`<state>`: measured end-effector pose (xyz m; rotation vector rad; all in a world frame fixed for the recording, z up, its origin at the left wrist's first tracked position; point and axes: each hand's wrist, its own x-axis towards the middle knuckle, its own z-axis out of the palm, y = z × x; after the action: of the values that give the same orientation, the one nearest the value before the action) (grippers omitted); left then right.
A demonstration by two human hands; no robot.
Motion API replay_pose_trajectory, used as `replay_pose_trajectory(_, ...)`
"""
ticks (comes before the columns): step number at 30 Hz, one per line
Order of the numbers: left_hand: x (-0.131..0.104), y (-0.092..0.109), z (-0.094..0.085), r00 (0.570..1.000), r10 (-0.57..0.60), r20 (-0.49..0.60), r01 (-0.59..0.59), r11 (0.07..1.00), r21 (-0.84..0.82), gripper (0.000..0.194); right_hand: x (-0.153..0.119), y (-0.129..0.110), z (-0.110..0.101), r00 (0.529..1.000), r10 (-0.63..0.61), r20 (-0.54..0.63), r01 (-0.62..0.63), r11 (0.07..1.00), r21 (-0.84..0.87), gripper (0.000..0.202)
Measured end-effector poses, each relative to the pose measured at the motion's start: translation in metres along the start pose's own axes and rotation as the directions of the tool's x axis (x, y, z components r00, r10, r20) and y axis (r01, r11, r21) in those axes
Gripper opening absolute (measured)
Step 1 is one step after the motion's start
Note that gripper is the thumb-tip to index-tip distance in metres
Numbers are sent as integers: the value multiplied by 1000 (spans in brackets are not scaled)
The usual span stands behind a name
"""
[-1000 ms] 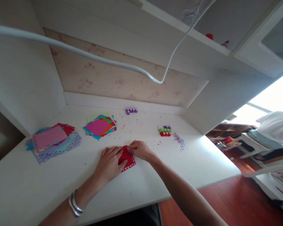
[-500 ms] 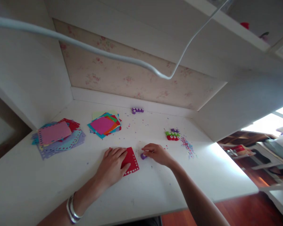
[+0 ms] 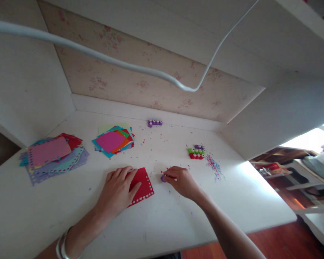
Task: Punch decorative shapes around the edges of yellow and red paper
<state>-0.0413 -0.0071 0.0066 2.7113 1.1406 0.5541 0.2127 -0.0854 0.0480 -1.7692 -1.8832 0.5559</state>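
Observation:
On the white desk lies a red paper card with small cut-out shapes along its right and lower edges. My left hand rests flat on the card's left part, fingers stretched and thumb apart, hiding that side. To the right of the card, my right hand has thumb and fingertips closed round a small purple craft punch. The punch is apart from the card, on or just above the desk, and partly hidden by the fingers.
Punched-edge papers are piled at the left, beside a stack of coloured sheets. Purple punches stand near the back wall; red, green and purple punches stand right, beside scattered paper bits. A white cable hangs across above.
My right fingers have closed more tightly round the purple punch. My left hand stays on the red card. The whole view has shifted slightly, so the desk things appear further left.

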Motion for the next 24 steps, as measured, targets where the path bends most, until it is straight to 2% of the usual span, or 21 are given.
replay_pose_trajectory(3,1,-2,1,1000,-5,8,5,1000,29,37,1,16,-18,996,83,8,-84,987,138,16)
replay_pose_trajectory(6,1,-4,5,1000,13,16,-14,999,36,37,8,47,-49,970,225,-90,-207,962,178,17)
replay_pose_trajectory(10,2,-5,10,1000,21,7,-21,999,33,36,29,100,-102,880,349,-321,-365,931,10,34)
replay_pose_trajectory(12,2,-6,11,1000,23,6,-24,999,27,35,40,124,-124,845,366,-389,-424,903,-73,35)
replay_pose_trajectory(14,2,-7,11,1000,23,3,-23,999,23,35,50,142,-138,841,356,-406,-451,877,-166,30)
replay_pose_trajectory(18,2,-7,9,1000,9,-3,-9,1000,13,35,65,163,-140,885,323,-336,-433,835,-339,19)
replay_pose_trajectory(24,2,-6,8,1000,-19,20,19,1000,11,36,81,178,-132,924,333,-189,-383,772,-507,21)
